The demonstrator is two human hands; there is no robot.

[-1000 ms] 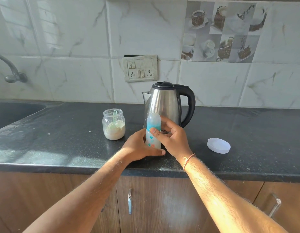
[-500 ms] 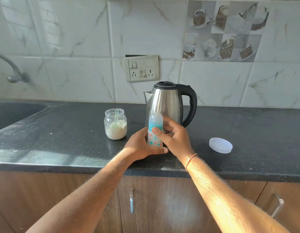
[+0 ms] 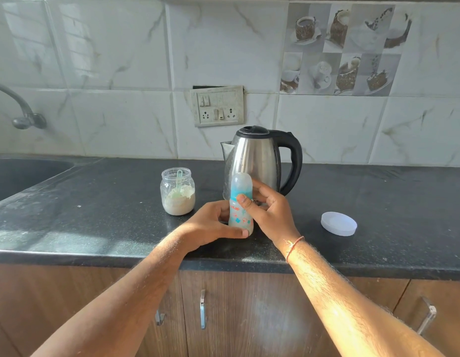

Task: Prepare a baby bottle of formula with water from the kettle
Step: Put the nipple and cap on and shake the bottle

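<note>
While both hands sit at frame centre, each is curled round the bottle [image 3: 240,202], which stands upright on the counter [image 3: 95,222]. Left hand [image 3: 211,225] wraps the lower body from the left side, thumb [image 3: 238,233] laid across the front near the base, fingers hidden behind. Right hand [image 3: 269,211] grips higher up from the right, thumb tip pressed on the teal collar, other fingers bent round the far side. A thread band [image 3: 293,246] circles the right wrist.

Bottle: translucent, domed clear cap on top, teal band w/ white marks below it, orange print & small drawings on the body. Lower part looks pale/cloudy; can't tell how full.

Just behind the bottle, touching or nearly so in this view, stands the steel kettle [image 3: 254,161], black lid shut, black handle to the right, spout to the left. Left of the hands, near, is an open glass jar [image 3: 178,191] about half full of pale powder w/ a light green scoop [image 3: 179,179] stuck in it. Right of the hands, well apart, a round white lid [image 3: 339,223] lies flat on the counter.

Further out: switch plate [image 3: 217,106] on the tiled wall above the kettle, tap [image 3: 20,109] & dark sink [image 3: 23,173] at far left, wood cupboard doors [image 3: 249,318] along the bottom of frame.
</note>
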